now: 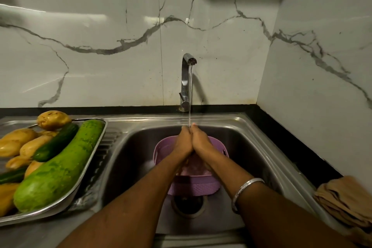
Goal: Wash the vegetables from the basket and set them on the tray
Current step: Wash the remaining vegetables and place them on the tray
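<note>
- Both hands meet palm to palm under the running water: the left hand (183, 141) and the right hand (201, 140) are pressed flat together with straight fingers pointing away from the person, and nothing shows between them.
- Falling from the curved chrome tap (186, 78) at the far edge of the sink, the thin stream of water (189, 94) lands right on the joined fingertips.
- Below the hands, the round lilac plastic basket (193, 184) with a perforated wall sits in the stainless steel sink (132, 159), over the dark round drain (188, 205); the wrists and forearms hide most of its inside, so what lies in it cannot be made out.
- On the draining board to the left rests the rectangular stainless steel tray (91, 164), well apart from the hands.
- Lying across that tray are a large light-green bottle gourd (60, 167), wet and speckled, a dark green cucumber (56, 143) just beside it on the left, a second dark cucumber (12, 176) at the left edge, and several yellow-brown potatoes (53, 120) piled at the far and left sides.
- A thin silver bangle (244, 188) circles the right forearm.
- At the near right, a crumpled tan cloth (346, 201) lies on the black counter beside the sink.
- Behind everything stands a white marble-patterned wall (120, 56) with grey veins.
</note>
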The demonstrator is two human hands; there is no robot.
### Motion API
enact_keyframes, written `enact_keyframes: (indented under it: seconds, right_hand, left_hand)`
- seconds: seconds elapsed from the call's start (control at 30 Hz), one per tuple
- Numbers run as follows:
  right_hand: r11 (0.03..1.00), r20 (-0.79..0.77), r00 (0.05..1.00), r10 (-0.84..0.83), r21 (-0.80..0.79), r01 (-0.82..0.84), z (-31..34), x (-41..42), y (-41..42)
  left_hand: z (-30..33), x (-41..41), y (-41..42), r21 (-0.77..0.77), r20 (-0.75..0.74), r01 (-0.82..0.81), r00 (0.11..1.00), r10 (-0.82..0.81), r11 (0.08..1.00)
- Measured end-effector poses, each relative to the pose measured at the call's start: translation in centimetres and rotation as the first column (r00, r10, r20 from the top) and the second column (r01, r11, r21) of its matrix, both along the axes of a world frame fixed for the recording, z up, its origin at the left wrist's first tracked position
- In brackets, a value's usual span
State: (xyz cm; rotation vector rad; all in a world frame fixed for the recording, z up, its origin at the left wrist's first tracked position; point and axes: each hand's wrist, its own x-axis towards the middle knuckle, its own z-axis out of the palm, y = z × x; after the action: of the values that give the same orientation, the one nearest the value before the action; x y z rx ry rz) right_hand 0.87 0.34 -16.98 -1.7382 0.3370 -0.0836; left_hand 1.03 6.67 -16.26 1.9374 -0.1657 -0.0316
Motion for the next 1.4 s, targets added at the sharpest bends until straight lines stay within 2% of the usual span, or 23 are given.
enact_keyframes:
  seconds: [0.07,0.1,0.17,0.2,0.27,0.37,0.43,0.5,0.57,0.63,0.67,0.8,0.83,0.9,0.97,1.03,1.07,1.1,1.13,1.2,1.23,1.33,1.4]
  right_hand:
    - [0.975,-0.094,0.992,-0.080,0.200,0.097,2.0,-1.7,-0.2]
    - [0.967,-0.129,0.990,-0.052,0.241,0.083,3.1,-2.5,-0.1]
    - [0.973,-0.116,0.993,0.012,0.230,0.015,3.0,-2.7,-0.5]
    - [0.975,-0.082,0.994,0.069,0.217,-0.050,3.0,-2.7,0.3]
    - [0.985,-0.118,0.985,0.123,0.135,-0.106,3.2,-4.1,1.8]
    - [0.978,-0.015,0.985,0.172,0.123,-0.169,2.7,-4.4,1.6]
    - [0.976,0.013,0.991,0.133,0.171,-0.134,2.6,-3.9,0.7]
    - [0.963,-0.023,0.995,0.097,0.256,-0.088,2.1,-2.9,-0.5]
    - [0.956,-0.043,0.995,0.089,0.284,-0.073,1.9,-3.5,-0.8]
    - [0.966,-0.038,0.993,0.113,0.239,-0.101,1.7,-3.6,-0.1]
    - [0.977,-0.074,0.994,0.077,0.206,-0.060,1.4,-3.2,0.4]
    - [0.993,-0.115,0.991,0.063,0.104,-0.051,0.2,-1.0,1.6]
    - [0.999,-0.133,0.990,0.048,0.025,-0.045,1.2,-1.6,1.7]
    - [1.000,-0.122,0.992,0.013,-0.022,-0.016,2.1,-2.1,1.0]
    - [0.994,-0.120,0.992,-0.028,0.106,0.041,1.6,-1.8,-0.1]
    - [0.945,-0.112,0.992,-0.062,0.313,0.095,1.4,-2.1,-0.1]
    - [0.911,-0.097,0.993,-0.063,0.401,0.097,1.1,-1.8,0.1]
    - [0.895,-0.078,0.996,-0.049,0.439,0.079,1.0,-1.5,0.1]
    - [0.898,-0.063,0.997,-0.037,0.436,0.061,1.0,-1.4,0.2]
    - [0.923,-0.074,0.996,-0.056,0.376,0.080,1.4,-1.6,0.3]
    - [0.936,-0.105,0.991,-0.086,0.333,0.117,1.4,-1.7,0.3]
    - [0.959,-0.157,0.978,-0.137,0.227,0.171,0.8,-1.7,-0.5]
    - [0.974,-0.154,0.979,-0.137,0.161,0.162,0.6,-1.8,-0.8]
  left_hand:
    - [-0.1,0.1,-0.3,0.048,0.024,0.021,0.999,-0.022,0.999]
    - [0.0,0.2,-0.3,0.041,0.033,0.028,0.999,-0.029,0.999]
    - [-0.2,1.1,0.1,-0.001,0.032,-0.027,0.999,0.027,1.000]
    - [-0.2,1.5,0.6,0.019,0.037,-0.070,0.997,0.070,0.997]
    - [-1.1,2.8,1.7,0.067,0.035,-0.144,0.989,0.142,0.987]
    - [-1.3,3.5,1.9,0.125,0.060,-0.114,0.992,0.107,0.986]
    - [-1.2,3.3,1.3,0.086,0.044,-0.018,0.999,0.014,0.996]
    - [-1.0,2.6,0.6,0.033,0.023,0.094,0.995,-0.095,0.995]
    - [-1.1,1.8,0.3,-0.027,0.007,0.132,0.991,-0.132,0.991]
    - [-1.3,1.6,0.4,0.000,0.036,0.116,0.993,-0.116,0.993]
    - [-1.4,1.7,0.6,0.006,0.045,0.085,0.995,-0.085,0.996]
    - [-1.4,2.3,1.5,-0.110,0.036,-0.054,0.998,0.058,0.992]
    - [-1.2,2.3,1.7,-0.072,0.080,-0.074,0.994,0.080,0.995]
    - [-1.0,2.0,2.2,0.115,0.247,-0.150,0.962,0.118,0.982]
    - [-0.9,1.4,2.0,0.270,0.403,-0.243,0.907,0.119,0.932]
    - [-0.8,1.2,1.3,0.315,0.451,-0.273,0.886,0.110,0.909]
    - [-0.6,0.9,0.8,0.290,0.417,-0.240,0.903,0.103,0.927]
    - [-0.5,0.8,0.4,0.196,0.333,-0.166,0.938,0.094,0.967]
    - [-0.4,0.6,0.1,0.003,0.191,-0.078,0.979,0.076,0.997]
    - [-0.1,0.2,-0.1,-0.401,-0.153,0.015,0.985,-0.083,0.916]
    - [0.1,0.0,0.2,-0.497,-0.259,0.003,0.954,-0.152,0.868]
    - [0.4,-0.1,0.9,-0.542,-0.312,0.034,0.920,-0.238,0.840]
    - [0.9,-0.2,0.7,-0.516,-0.285,0.024,0.938,-0.198,0.856]
